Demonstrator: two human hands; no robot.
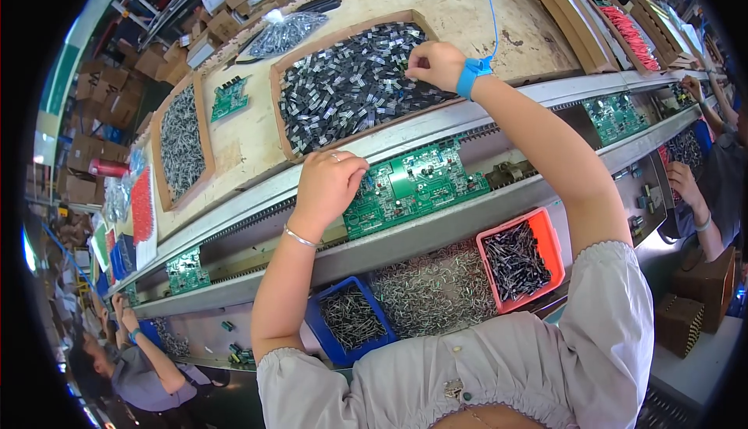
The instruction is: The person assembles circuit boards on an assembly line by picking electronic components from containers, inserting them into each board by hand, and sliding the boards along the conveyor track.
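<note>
The green circuit board lies on the conveyor rail; the left hand, fingers curled, presses on its left end. The right hand pinches small black parts in the cardboard tray above. An orange bin sits below.

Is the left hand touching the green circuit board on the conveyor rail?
Touching. In the head view, the left hand rests its fingertips on the left edge of the green circuit board.
</note>
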